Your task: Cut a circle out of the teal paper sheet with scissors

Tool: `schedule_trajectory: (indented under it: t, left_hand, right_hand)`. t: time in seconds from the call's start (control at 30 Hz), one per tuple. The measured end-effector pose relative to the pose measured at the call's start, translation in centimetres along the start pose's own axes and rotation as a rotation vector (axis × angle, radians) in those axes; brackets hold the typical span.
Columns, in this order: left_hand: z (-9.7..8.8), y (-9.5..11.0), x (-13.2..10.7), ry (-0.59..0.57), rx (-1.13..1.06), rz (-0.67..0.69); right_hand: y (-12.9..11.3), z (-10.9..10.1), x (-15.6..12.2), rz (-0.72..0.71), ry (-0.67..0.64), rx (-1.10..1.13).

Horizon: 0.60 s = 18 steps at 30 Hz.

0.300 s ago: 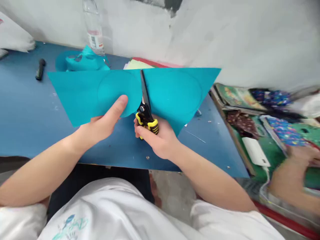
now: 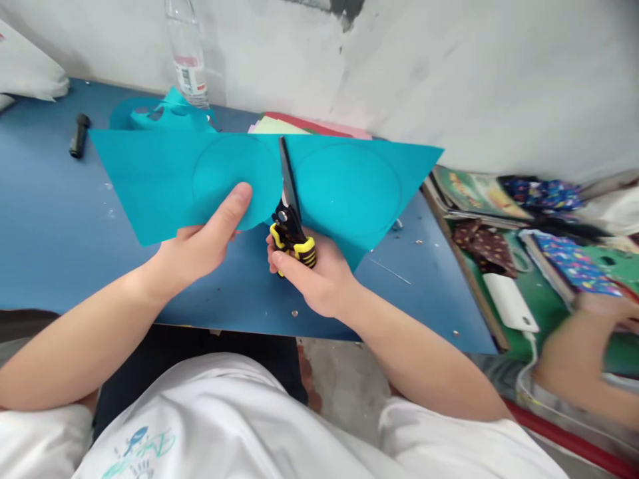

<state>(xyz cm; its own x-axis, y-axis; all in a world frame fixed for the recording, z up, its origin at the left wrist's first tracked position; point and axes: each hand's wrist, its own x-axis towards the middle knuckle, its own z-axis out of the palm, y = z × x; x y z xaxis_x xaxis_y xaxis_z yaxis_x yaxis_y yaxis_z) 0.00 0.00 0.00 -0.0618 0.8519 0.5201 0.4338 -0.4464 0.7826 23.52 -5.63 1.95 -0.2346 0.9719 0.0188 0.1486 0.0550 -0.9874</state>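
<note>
I hold a large teal paper sheet [image 2: 160, 179] above the blue table [image 2: 50, 239]. Two pencilled circles are drawn on it. My left hand [image 2: 204, 243] pinches the sheet's lower edge, thumb on top of the left circle. My right hand [image 2: 312, 273] grips black-and-yellow scissors [image 2: 289, 223]. Their blades point away from me and sit in a cut between the two circles.
A clear plastic bottle [image 2: 186, 56] stands at the wall, with teal paper scraps [image 2: 160, 113] beside it and a stack of coloured sheets [image 2: 299, 125] behind the paper. A black marker [image 2: 78, 135] lies far left. Right: books, patterned fabric [image 2: 574, 263], a white charger [image 2: 510, 303] and another person's arm [image 2: 579, 359].
The teal sheet has rotated slightly, its left side lifting and its right corner dropping a little. Both hands keep their hold, and the scissors stay in the cut.
</note>
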Motion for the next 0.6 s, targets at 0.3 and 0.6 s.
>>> schedule_trajectory:
  t: [0.3, 0.6]
  left_hand:
    - [1.0, 4.8, 1.5, -0.047, -0.357, 0.065]
    - [-0.2, 4.5, 1.4, -0.258, -0.128, 0.017]
  right_hand:
    - [-0.2, 0.1, -0.2, 0.022, -0.007, -0.045]
    - [-0.2, 0.0, -0.2, -0.015, -0.023, -0.072]
